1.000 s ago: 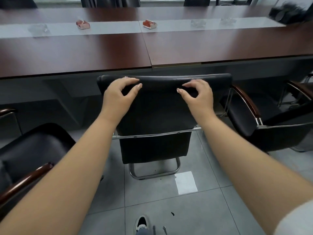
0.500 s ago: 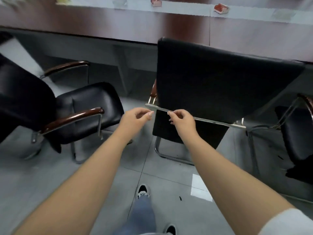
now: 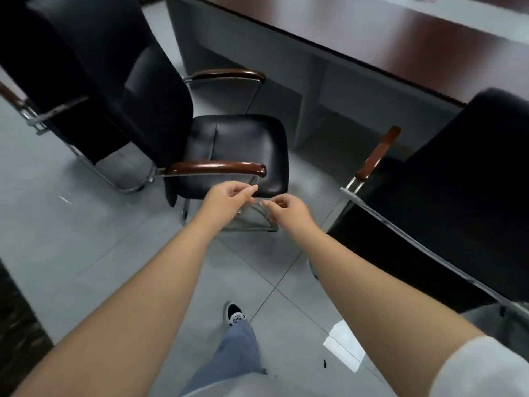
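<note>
Single view: wide-angle camera on head, facing forward and steeply down. Left forearm (image 3: pixel 160 282) and right forearm (image 3: pixel 357 282) run close under lens from bottom edge. Floor (image 3: pixel 71 239) fills lower half, shoe (image 3: pixel 235 315) directly below, chair (image 3: pixel 237 147) near centre, tabletop (image 3: pixel 415 35) slants across top right, frame tilted

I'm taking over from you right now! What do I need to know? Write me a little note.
Left hand: loosely curled, holds nothing, hovering at the middle chair, by its near armrest.
Right hand: the same, empty, close beside the other.
The middle chair is turned sideways, seat out from the conference table.
The right chair stands close against the table; that one looks done.
To do: probably grip the middle chair, turn it and push it in. The left chair may need it too.
</note>
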Demonstrator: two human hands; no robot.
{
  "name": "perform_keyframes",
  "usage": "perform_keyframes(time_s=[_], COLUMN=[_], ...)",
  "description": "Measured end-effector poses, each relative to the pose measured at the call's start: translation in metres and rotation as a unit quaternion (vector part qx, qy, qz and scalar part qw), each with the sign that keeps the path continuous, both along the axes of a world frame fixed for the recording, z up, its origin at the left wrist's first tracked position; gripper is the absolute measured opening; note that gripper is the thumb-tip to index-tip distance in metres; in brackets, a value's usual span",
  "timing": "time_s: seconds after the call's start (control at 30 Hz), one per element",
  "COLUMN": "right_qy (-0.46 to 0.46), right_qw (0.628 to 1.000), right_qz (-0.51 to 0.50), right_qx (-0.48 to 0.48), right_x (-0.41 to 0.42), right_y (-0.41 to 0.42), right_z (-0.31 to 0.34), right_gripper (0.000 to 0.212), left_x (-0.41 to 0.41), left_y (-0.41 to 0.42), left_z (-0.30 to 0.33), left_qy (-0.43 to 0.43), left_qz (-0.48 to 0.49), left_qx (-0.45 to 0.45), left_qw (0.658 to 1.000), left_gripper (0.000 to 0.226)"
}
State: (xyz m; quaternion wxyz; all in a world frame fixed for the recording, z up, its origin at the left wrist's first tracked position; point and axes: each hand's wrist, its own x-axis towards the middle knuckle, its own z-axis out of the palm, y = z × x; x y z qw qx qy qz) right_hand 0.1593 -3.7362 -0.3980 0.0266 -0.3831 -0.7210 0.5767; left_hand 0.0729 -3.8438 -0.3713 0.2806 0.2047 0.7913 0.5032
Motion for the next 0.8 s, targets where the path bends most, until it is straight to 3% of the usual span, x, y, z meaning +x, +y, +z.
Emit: perform_keyframes(time_s=[0.3,0.37,0.8], right_qy=[-0.050,-0.057,-0.196], right_qw=[0.997,0.994,0.933], right_qz=[-0.003,-0.011,-0.076], right_qx=[-0.060,-0.094,-0.293], right_x=[-0.134,-0.153,-0.232], right_y=[0.004,0.003,0.054], right_z=[-0.037,-0.043,-0.103], right_gripper=[0.018,0.026,0.039], left_x=[-0.123,-0.138,-0.206], left_y=[-0.014,-0.014,0.027], left_z=[-0.040,-0.046,-0.102], left_qy=[-0.112,-0.144,-0.270], left_qz=[0.094,0.117,0.275], left_qx=[-0.062,-0.064,-0.086], left_qw=[0.987,0.981,0.919], left_gripper=[0.022,0.020,0.032])
